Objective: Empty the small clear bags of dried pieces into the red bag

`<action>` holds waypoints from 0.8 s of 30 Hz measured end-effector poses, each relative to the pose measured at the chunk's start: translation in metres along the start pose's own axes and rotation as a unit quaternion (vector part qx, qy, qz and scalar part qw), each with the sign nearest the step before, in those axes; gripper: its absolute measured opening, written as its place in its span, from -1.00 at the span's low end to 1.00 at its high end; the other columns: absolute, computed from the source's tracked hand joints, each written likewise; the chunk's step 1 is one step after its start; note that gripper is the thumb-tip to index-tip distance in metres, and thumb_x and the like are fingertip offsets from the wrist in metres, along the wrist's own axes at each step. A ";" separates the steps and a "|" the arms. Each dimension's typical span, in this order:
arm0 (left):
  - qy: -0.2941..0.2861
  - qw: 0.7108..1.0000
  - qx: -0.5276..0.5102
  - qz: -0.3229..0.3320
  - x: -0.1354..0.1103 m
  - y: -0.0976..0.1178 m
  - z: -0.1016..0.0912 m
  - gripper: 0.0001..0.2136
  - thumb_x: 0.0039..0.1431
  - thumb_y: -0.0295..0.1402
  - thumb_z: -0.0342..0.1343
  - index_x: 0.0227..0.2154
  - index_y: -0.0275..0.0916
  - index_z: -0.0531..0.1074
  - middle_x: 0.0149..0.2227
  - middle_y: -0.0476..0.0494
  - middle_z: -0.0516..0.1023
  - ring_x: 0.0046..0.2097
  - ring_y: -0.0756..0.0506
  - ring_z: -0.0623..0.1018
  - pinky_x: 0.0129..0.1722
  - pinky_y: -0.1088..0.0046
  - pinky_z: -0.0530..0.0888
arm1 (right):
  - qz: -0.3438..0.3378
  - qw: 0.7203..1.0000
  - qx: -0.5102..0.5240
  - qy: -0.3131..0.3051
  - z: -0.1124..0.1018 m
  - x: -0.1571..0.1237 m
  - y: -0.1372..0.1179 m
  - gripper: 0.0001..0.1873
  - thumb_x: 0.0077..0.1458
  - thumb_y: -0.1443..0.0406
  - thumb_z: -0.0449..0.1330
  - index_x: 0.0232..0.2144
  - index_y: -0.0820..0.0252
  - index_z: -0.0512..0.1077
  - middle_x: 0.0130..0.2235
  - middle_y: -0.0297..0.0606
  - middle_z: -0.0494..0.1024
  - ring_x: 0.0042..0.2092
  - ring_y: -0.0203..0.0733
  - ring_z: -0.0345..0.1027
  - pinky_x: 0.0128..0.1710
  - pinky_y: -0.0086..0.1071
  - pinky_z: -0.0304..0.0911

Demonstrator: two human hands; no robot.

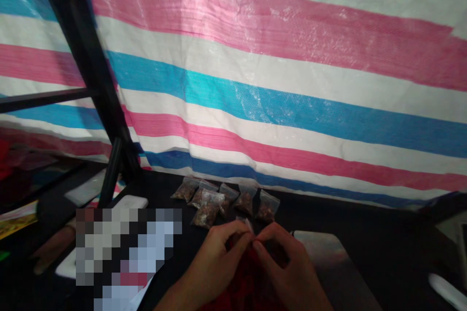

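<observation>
My left hand (pixel 219 252) and my right hand (pixel 284 257) meet low in the middle of the view, fingers pinched together on a small clear plastic bag (pixel 248 224) whose top edge sticks up between the fingertips. Something dark red (pixel 251 277) lies under both hands; I cannot make out what it is. Just beyond the fingers, several small clear bags filled with brown bits (pixel 224 200) lie in a loose row on the black table (pixel 383 248).
A striped pink, blue and white tarp (pixel 277 82) hangs as a wall right behind the table. A black metal frame (pixel 91 68) slants down at the left. A shiny metal sheet (pixel 328 262) lies right of my hands, white objects (pixel 447 291) at the edges.
</observation>
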State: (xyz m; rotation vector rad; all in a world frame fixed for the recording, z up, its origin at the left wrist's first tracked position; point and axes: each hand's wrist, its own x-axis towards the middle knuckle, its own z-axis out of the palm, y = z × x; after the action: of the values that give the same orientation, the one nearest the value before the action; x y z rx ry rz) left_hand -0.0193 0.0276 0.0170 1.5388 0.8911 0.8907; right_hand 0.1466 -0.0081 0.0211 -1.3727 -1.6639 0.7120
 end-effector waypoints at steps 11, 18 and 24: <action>-0.024 0.993 0.110 0.024 -0.003 -0.002 -0.005 -0.86 0.15 -0.49 0.03 -0.51 -0.24 0.36 -0.51 0.07 0.36 -0.46 0.05 0.27 -0.47 0.55 0.16 | -0.177 0.957 -0.229 0.021 0.002 -0.005 0.010 -0.88 0.20 0.38 0.11 -0.36 0.09 0.42 -0.37 -0.35 0.55 -0.39 -0.25 0.49 -0.38 -0.44 0.28; -0.014 0.992 0.127 0.008 -0.007 -0.004 -0.001 -0.78 -0.08 -0.60 0.02 -0.60 -0.19 0.12 -0.58 0.14 0.19 -0.50 0.07 0.16 -0.52 0.52 0.05 | -0.213 0.922 -0.308 0.094 -0.001 -0.005 0.008 -0.87 0.04 0.42 0.08 -0.45 0.08 0.30 -0.48 -0.40 0.44 -0.51 -0.27 0.39 -0.50 -0.42 0.16; 0.013 0.995 0.087 0.052 -0.008 0.001 -0.001 -0.77 -0.01 -0.59 -0.01 -0.59 -0.18 0.08 -0.55 0.12 0.17 -0.48 0.06 0.15 -0.50 0.52 0.09 | -0.108 0.962 -0.240 0.078 -0.015 -0.005 -0.001 -0.87 0.24 0.25 0.05 -0.35 0.07 0.37 -0.47 -0.38 0.51 -0.46 -0.20 0.43 -0.45 -0.38 0.24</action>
State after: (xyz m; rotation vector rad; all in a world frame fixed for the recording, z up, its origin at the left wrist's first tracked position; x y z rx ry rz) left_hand -0.0239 0.0210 0.0171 1.7405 0.9335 0.9296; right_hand 0.1596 -0.0145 0.0279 -1.4929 -1.8931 0.0658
